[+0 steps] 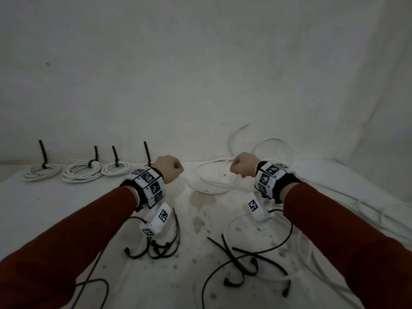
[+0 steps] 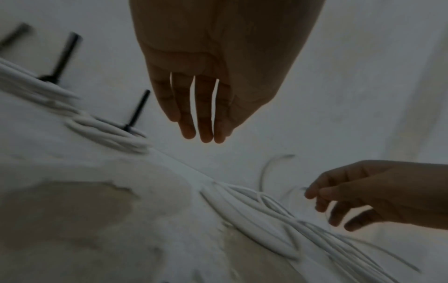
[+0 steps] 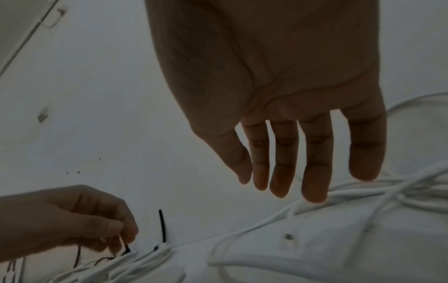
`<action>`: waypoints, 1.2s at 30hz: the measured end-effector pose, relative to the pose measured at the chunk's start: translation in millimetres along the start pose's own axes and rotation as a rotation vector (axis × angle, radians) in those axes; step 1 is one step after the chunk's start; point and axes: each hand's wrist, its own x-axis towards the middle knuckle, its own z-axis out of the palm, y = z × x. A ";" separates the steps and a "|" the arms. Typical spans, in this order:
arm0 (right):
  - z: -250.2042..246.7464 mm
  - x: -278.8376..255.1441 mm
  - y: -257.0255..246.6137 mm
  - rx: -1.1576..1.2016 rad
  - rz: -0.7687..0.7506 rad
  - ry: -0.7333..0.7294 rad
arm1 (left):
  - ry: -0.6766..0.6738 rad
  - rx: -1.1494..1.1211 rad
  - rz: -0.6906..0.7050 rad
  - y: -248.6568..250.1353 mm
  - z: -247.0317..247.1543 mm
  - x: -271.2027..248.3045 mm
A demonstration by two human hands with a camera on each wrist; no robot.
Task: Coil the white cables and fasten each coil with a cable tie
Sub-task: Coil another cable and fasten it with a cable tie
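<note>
Obs.: Both hands are raised over the desk [image 1: 93, 186], which is draped in a stained white cloth.

- Left hand [image 1: 168, 168]: in its own wrist view the fingers [image 2: 204, 114] hang straight and close together, with nothing between them. The right wrist view shows them curled, thumb to forefinger, just above a thin black strip. I cannot tell whether that hand is pinching a tie or is only near one.
- Right hand [image 1: 244, 167]: its fingers [image 3: 283, 162] hang straight and slightly apart above the cable, holding nothing I can make out.
- Loose white cable [image 1: 207, 186]: it sprawls on the desk just beyond and below the right hand, in untidy loops, some lifting off the surface.
- Tied coils [image 1: 82, 172]: a row along the back left edge, the black tie tails standing upright. The one nearest the left hand is mostly hidden behind it.
- Spare cable ties [image 1: 245, 257]: scattered near the front edge.

Judgement: one coil looks finished, and the next step is starting on the loose cable.

Method note: find a free end first and anchor it in one hand. Lay even loops sized like the finished coils and let the cable twist freely so it doesn't kink. Pinch the bundle where the loops cross before reaching for a tie. The risk is that the overlapping loops tangle if pulled from the middle.
</note>
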 end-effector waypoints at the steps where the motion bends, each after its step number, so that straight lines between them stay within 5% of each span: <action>1: -2.0 -6.8 8.2 -0.045 -0.001 -0.020 | -0.017 0.009 0.053 14.2 5.6 -1.3; 8: 8.8 -36.3 46.5 -0.401 -0.033 -0.215 | -0.139 0.098 0.294 86.4 53.3 0.1; 13: 11.6 -44.5 55.5 -0.295 -0.136 -0.093 | -0.147 0.208 0.345 114.7 68.5 1.6; 18: -21.5 -57.4 55.6 0.170 -0.255 0.111 | -0.034 0.049 0.452 130.9 46.6 -2.1; 24: -63.0 -70.5 53.5 0.352 -0.419 0.359 | 0.248 -0.190 0.577 135.2 -39.8 -10.5; 31: -81.2 -74.9 51.9 0.490 -0.389 0.427 | 0.641 -0.344 0.428 113.7 -119.4 -13.1; 36: -79.9 -73.4 64.4 0.367 -0.312 0.461 | 0.731 -0.399 0.295 80.6 -145.5 -14.3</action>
